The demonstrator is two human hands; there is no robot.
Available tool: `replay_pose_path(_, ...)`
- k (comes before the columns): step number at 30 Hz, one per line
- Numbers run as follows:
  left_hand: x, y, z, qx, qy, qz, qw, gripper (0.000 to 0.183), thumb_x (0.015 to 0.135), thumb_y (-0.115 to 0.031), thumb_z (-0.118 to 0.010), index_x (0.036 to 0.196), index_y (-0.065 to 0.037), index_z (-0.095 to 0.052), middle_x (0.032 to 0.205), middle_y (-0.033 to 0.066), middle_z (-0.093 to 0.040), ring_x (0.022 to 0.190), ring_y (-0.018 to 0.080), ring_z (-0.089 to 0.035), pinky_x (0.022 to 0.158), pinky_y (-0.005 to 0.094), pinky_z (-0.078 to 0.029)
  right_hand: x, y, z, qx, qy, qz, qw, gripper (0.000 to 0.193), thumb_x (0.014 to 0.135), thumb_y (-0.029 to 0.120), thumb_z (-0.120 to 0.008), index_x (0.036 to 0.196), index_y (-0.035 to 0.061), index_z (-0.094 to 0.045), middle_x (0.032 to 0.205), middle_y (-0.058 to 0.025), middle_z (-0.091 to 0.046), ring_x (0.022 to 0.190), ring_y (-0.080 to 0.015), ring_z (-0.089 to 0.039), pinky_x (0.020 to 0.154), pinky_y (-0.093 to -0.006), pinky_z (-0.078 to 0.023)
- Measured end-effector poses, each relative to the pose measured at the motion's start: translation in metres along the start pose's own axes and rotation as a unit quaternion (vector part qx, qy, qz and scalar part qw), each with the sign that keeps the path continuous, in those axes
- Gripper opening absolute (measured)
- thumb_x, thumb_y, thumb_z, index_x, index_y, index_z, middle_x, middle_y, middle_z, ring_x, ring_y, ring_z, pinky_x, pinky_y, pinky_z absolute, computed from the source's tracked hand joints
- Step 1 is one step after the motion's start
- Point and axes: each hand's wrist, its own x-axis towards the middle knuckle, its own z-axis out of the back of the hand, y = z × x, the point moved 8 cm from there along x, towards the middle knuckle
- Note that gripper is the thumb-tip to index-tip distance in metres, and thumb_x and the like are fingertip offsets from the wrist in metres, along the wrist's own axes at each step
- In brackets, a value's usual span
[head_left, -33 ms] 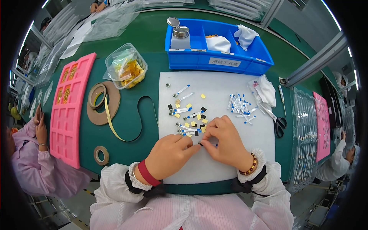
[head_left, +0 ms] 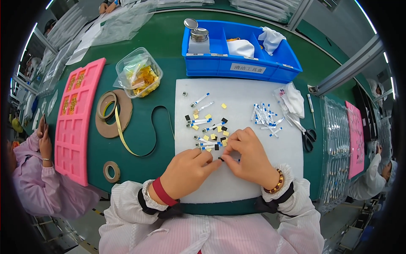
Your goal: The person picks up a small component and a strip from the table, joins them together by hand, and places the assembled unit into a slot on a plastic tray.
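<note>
My left hand (head_left: 189, 170) and my right hand (head_left: 249, 157) meet over the front part of a white foam mat (head_left: 262, 182). Their fingertips pinch a small flex cable; a black bit of it shows between the fingers and a blue end (head_left: 239, 160) peeks out under my right hand, while the rest is covered. Just beyond the fingers lie several flex cables with small square modules (head_left: 204, 144), mixed with yellow and black pads (head_left: 224, 106). To the right is a loose pile of white flex cables with blue ends (head_left: 265, 116).
Behind the mat stands a blue divided bin (head_left: 211, 65) with a metal-topped bottle (head_left: 198, 42) and white cloths. Scissors (head_left: 308, 137) lie right. Tape rolls (head_left: 111, 171), a clear tub (head_left: 148, 86) and a pink tray (head_left: 72, 146) sit left. Co-workers are at both sides.
</note>
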Motion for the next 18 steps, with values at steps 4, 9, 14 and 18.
replay_pose_path(4,-0.0021,-0.0061,-0.0044,0.040,-0.002,-0.006,0.999,0.034,0.077,-0.007,-0.069,0.110,-0.014,-0.076,0.089,0.0006,-0.060,0.073,0.0177,-0.058,0.062,0.0305,-0.052,0.0002,0.0004,-0.0005,-0.011,0.008,-0.005,1.000,0.014,0.071,0.002,-0.078,0.078,0.0070,-0.066,0.095,-0.0079,-0.060,0.093,-0.0282,-0.054,0.080,-0.0367,-0.045)
replay_pose_path(9,-0.0038,-0.0091,-0.0071,0.053,0.016,0.000,0.998,0.038,0.079,-0.007,-0.066,0.115,-0.011,-0.074,0.092,0.0015,-0.058,0.078,0.0181,-0.057,0.066,0.0305,-0.051,0.0021,0.0040,0.0016,-0.016,-0.009,0.009,1.000,0.013,0.070,0.004,-0.076,0.074,0.0063,-0.064,0.090,-0.0081,-0.060,0.088,-0.0283,-0.054,0.077,-0.0380,-0.046)
replay_pose_path(14,-0.0020,-0.0104,-0.0085,0.062,0.023,-0.001,0.998,0.036,0.078,-0.008,-0.066,0.114,-0.009,-0.073,0.092,0.0021,-0.056,0.081,0.0194,-0.056,0.068,0.0314,-0.052,0.0019,0.0016,0.0001,-0.024,0.006,-0.004,1.000,0.015,0.070,0.005,-0.078,0.076,0.0060,-0.065,0.093,-0.0091,-0.060,0.091,-0.0292,-0.054,0.079,-0.0377,-0.045)
replay_pose_path(18,-0.0022,-0.0114,-0.0096,0.066,0.025,0.001,0.997,0.035,0.079,-0.008,-0.066,0.112,-0.009,-0.074,0.092,0.0023,-0.056,0.082,0.0197,-0.056,0.069,0.0317,-0.052,0.0009,0.0002,-0.0007,-0.033,0.003,-0.015,0.999,0.018,0.069,0.007,-0.080,0.075,0.0054,-0.063,0.092,-0.0099,-0.059,0.087,-0.0294,-0.055,0.077,-0.0391,-0.045)
